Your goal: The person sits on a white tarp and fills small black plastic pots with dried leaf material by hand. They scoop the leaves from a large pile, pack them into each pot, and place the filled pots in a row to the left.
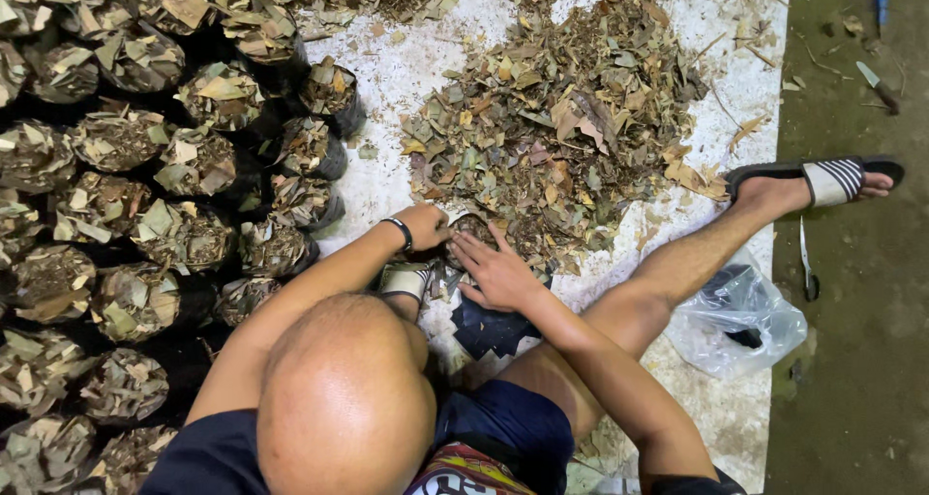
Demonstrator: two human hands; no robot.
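Note:
My left hand (423,226), with a black wristband, is closed on the rim of a small black bag (473,228) that holds dry leaf pieces. My right hand (498,272) lies flat beside the bag with its fingers spread, touching the bag's near side and the leaves there. The bag sits at the near edge of a large pile of dry chopped leaves (561,108) on a white sheet (387,79). My head and shoulders hide the ground just below the hands.
Several filled black bags (126,205) stand packed in rows on the left. My right leg stretches to a striped sandal (827,179). A clear plastic bag (740,316) lies by the leg, and a knife (879,87) lies on the bare floor at right.

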